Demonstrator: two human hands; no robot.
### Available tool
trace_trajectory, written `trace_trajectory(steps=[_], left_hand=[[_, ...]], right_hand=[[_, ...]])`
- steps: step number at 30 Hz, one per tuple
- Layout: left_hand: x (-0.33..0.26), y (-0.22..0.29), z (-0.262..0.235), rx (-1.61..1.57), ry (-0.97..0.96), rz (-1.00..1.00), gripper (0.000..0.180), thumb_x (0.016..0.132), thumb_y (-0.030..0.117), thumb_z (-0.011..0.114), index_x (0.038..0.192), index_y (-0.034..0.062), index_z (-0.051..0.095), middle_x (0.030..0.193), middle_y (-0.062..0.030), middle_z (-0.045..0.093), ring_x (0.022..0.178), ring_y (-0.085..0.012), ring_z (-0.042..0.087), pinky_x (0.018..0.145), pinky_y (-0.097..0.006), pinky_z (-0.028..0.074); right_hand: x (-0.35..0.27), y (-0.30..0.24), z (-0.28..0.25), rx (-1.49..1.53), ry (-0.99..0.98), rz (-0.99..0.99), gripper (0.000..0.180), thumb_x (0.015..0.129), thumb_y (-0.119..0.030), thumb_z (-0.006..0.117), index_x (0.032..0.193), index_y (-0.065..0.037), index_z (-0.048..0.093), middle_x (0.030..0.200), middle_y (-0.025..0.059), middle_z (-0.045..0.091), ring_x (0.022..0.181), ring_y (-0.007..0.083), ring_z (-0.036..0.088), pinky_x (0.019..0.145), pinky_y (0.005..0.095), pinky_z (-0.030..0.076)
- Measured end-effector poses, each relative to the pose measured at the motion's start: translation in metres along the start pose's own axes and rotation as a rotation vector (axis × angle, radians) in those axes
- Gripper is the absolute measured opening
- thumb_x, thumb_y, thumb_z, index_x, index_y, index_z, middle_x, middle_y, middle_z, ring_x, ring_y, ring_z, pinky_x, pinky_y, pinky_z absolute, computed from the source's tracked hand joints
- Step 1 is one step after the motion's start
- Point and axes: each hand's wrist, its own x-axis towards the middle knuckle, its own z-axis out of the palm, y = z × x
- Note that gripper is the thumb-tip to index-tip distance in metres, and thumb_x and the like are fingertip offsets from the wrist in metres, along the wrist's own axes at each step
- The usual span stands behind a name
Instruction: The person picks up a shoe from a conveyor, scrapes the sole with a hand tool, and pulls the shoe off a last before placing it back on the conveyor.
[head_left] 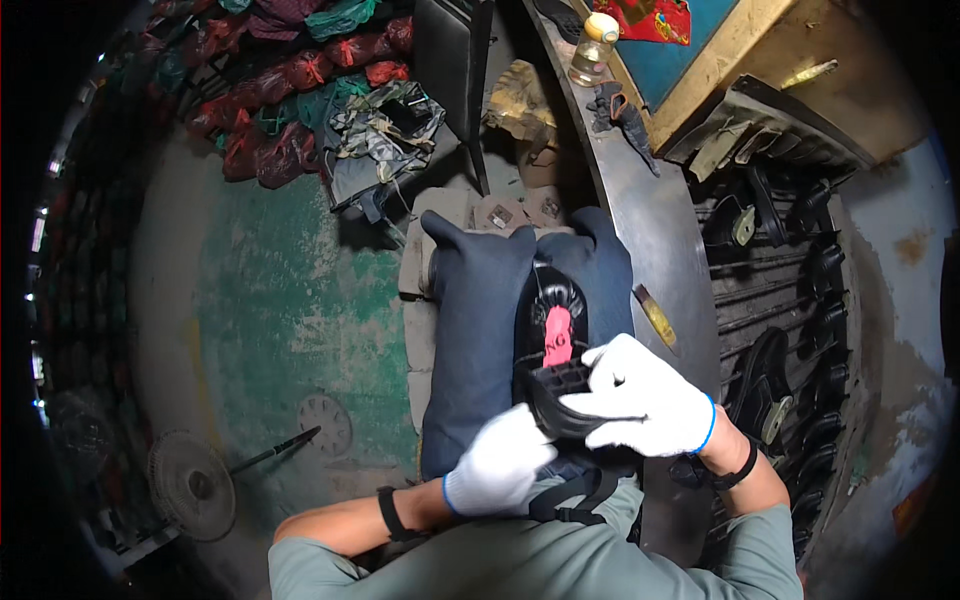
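Both my hands wear white gloves with blue cuffs. Across my lap, on dark blue cloth, lies a black shoe upper (553,295) with its underside up and a pink strip (558,338) along its middle. A black rubber sole (565,381) with a grid pattern sits over its near end. My right hand (650,397) grips the sole from the right, thumb and fingers closed about its edge. Low on the left, my left hand (502,462) is closed against the sole's near side; its fingertips are partly hidden.
A curved metal bench (650,215) runs along my right, bearing a yellow-handled tool (656,318) and a yellow-capped bottle (595,50). Beyond it stands a rack of black shoes (765,375). A fan (192,485) stands left; red bags (275,150) are piled far left.
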Motion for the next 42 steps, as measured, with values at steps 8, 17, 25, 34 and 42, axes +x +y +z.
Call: trace_trajectory(steps=[8, 17, 25, 34, 42], left_hand=[[0.045, -0.036, -0.062, -0.505, 0.44, -0.067, 0.049, 0.079, 0.005, 0.089, 0.126, 0.0064, 0.075, 0.119, -0.015, 0.075, 0.114, -0.0397, 0.071, 0.102, -0.048, 0.056], [0.074, -0.042, -0.086, -0.617, 0.419, -0.66, 0.061, 0.091, 0.026, 0.093, 0.137, 0.0015, 0.062, 0.129, -0.0173, 0.064, 0.109, -0.0297, 0.071, 0.093, -0.042, 0.059], [0.081, -0.063, -0.096, -0.371, 0.397, -0.608, 0.046, 0.085, 0.025, 0.098, 0.111, -0.0026, 0.072, 0.073, -0.0059, 0.064, 0.067, -0.0139, 0.062, 0.064, -0.031, 0.055], [0.085, 0.037, -0.1, -0.442, 0.709, -0.717, 0.082, 0.071, 0.038, 0.105, 0.134, 0.0002, 0.068, 0.114, -0.0154, 0.079, 0.099, -0.0236, 0.081, 0.09, -0.038, 0.064], [0.045, 0.056, -0.086, -0.401, 0.754, -0.402, 0.115, 0.073, 0.037, 0.106, 0.161, -0.0065, 0.046, 0.15, -0.0257, 0.059, 0.139, -0.042, 0.063, 0.117, -0.048, 0.052]], right_hand=[[0.0, 0.019, 0.003, 0.429, 0.123, 0.177, 0.06, 0.077, -0.029, 0.101, 0.13, -0.008, 0.083, 0.111, 0.0067, 0.062, 0.109, 0.0286, 0.061, 0.104, 0.0435, 0.051], [0.03, 0.019, 0.027, 0.355, 0.469, 0.776, 0.058, 0.085, -0.009, 0.094, 0.139, 0.0, 0.073, 0.104, 0.0081, 0.07, 0.09, 0.0151, 0.067, 0.083, 0.0296, 0.054], [0.03, 0.024, 0.008, 0.101, 0.344, 0.98, 0.075, 0.085, -0.022, 0.097, 0.149, -0.002, 0.062, 0.074, 0.0045, 0.069, 0.065, 0.0128, 0.066, 0.067, 0.0309, 0.057], [0.015, -0.024, 0.061, -0.329, 0.607, 0.424, 0.081, 0.084, -0.021, 0.091, 0.154, 0.006, 0.061, 0.122, 0.0215, 0.068, 0.112, 0.0381, 0.07, 0.097, 0.046, 0.059], [-0.003, -0.067, 0.067, 0.541, 0.842, 0.395, 0.07, 0.081, -0.013, 0.093, 0.14, -0.001, 0.058, 0.127, 0.0131, 0.061, 0.123, 0.0249, 0.064, 0.11, 0.0399, 0.051]])
